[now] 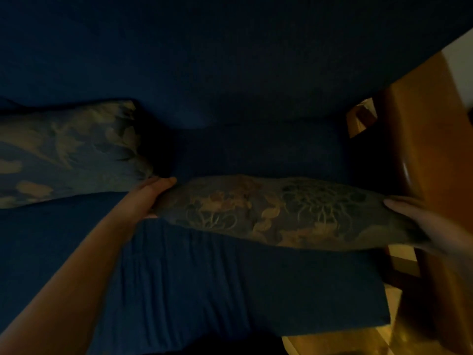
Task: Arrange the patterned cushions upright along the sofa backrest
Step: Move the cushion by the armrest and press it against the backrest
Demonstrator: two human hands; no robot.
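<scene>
Gripping one cushion with left hand and right hand; second cushion leans

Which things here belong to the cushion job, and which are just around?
Job:
held cushion, gripped at its ends by left hand and right hand
second cushion, leaning near the backrest
seat

Just around:
wooden armrest
floor
</scene>
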